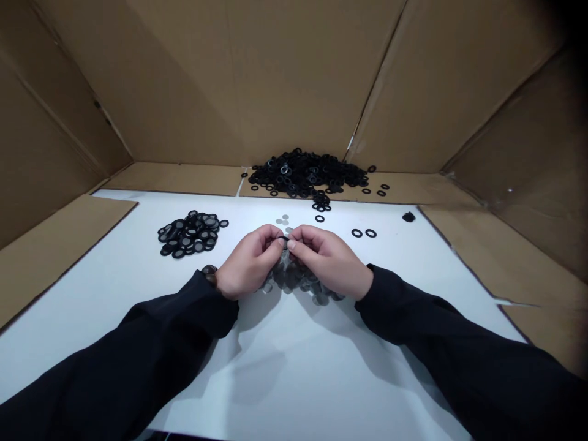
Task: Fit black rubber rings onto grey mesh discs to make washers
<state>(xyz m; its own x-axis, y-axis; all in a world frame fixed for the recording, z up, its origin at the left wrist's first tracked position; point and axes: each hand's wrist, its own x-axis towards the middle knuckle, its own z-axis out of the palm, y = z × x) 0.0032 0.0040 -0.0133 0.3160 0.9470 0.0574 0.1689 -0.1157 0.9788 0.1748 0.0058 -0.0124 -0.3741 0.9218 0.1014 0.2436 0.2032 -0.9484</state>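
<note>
Between the fingertips of both hands is a small black rubber ring [285, 239], mostly covered by the fingers. My left hand [252, 258] pinches it from the left, and my right hand [327, 256] grips its right side with thumb and forefinger. Whether a disc sits inside the ring cannot be made out. Under and between the hands lies a pile of small grey mesh discs [289, 278] on the white table. To the left of my left hand sits a heap of black rings with grey discs in them [189, 235].
A large heap of black rings [305, 173] lies against the back cardboard wall [294, 79]. Two loose rings [364, 233] and a small dark lump [408, 217] are on the white table [294, 380] at the right. Cardboard walls enclose the back and sides.
</note>
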